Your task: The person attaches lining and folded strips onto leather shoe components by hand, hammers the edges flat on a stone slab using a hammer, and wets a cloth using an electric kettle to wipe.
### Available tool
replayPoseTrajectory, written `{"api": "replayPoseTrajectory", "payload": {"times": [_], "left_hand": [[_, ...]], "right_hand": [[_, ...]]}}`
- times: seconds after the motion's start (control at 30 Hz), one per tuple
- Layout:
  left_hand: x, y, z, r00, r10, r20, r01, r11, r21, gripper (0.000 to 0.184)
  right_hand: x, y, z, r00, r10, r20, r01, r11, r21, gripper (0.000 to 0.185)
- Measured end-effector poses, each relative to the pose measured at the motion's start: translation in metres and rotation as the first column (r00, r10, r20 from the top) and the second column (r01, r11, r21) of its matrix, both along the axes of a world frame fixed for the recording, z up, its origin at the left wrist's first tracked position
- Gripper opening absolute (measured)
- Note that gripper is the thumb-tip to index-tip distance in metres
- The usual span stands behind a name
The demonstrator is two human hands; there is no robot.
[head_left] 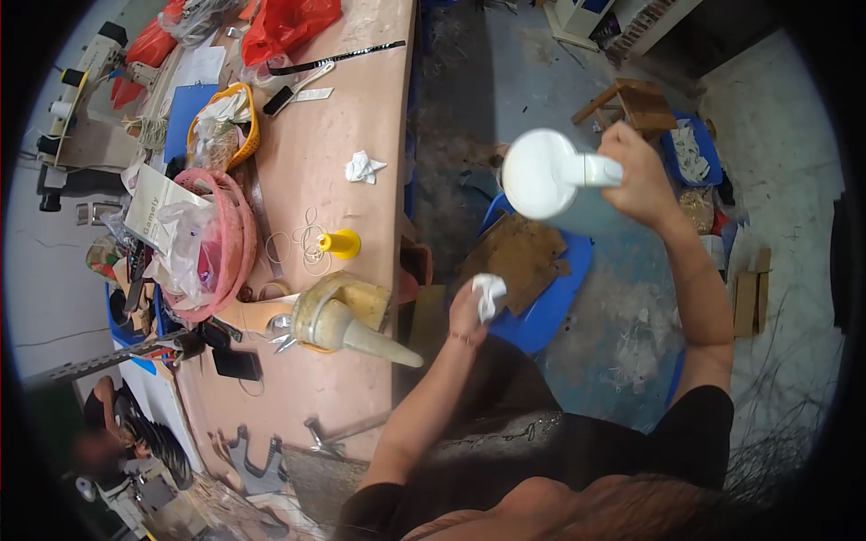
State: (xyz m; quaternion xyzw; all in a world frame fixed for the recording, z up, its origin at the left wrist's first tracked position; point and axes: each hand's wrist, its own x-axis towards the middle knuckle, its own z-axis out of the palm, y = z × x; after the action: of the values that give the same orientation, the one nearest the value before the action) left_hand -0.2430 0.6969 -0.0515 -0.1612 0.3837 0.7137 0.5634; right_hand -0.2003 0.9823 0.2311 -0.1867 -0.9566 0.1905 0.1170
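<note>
a white round thing (538, 174) is held up in the air between one and two o'clock, above the floor. its handle (595, 169) is gripped by the right hand (642, 176) at two o'clock, with the hand wrapped close around it. a crumpled white cloth (488, 296) is pinched in the left hand (465, 316) near five o'clock, just out from the middle. both are picked up, so that bit is done. the round thing and the cloth are held apart, and how much is left to do cannot be told. whether anything is held inside the round thing cannot be told either

at nine o'clock, the pink basket (242, 243) is filled with clear plastic bags (188, 251) and a printed paper (155, 209). at ten o'clock, the yellow basket (254, 135) is stuffed with white and clear scraps (221, 126). at four o'clock, brown flat pieces (510, 261) are piled in the blue tub (532, 332). at two o'clock, past the right hand, white bits (690, 153) are held in the blue bin (715, 160)
</note>
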Motion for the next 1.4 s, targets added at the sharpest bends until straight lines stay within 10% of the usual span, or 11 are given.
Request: {"api": "replayPoseTrajectory", "payload": {"times": [0.3,1.4], "left_hand": [[-0.052,0.185,-0.024,0.891,0.452,0.03,-0.447,0.888,-0.109,0.036],[-0.121,0.245,-0.008,0.955,0.283,0.09,-0.285,0.959,0.002,0.034]], "right_hand": [[0.018,0.02,-0.04,0.966,0.01,0.258,-0.032,0.996,0.081,0.019],[-0.038,0.091,-0.062,0.973,-0.076,0.217,0.045,0.988,0.146,0.019]]}}
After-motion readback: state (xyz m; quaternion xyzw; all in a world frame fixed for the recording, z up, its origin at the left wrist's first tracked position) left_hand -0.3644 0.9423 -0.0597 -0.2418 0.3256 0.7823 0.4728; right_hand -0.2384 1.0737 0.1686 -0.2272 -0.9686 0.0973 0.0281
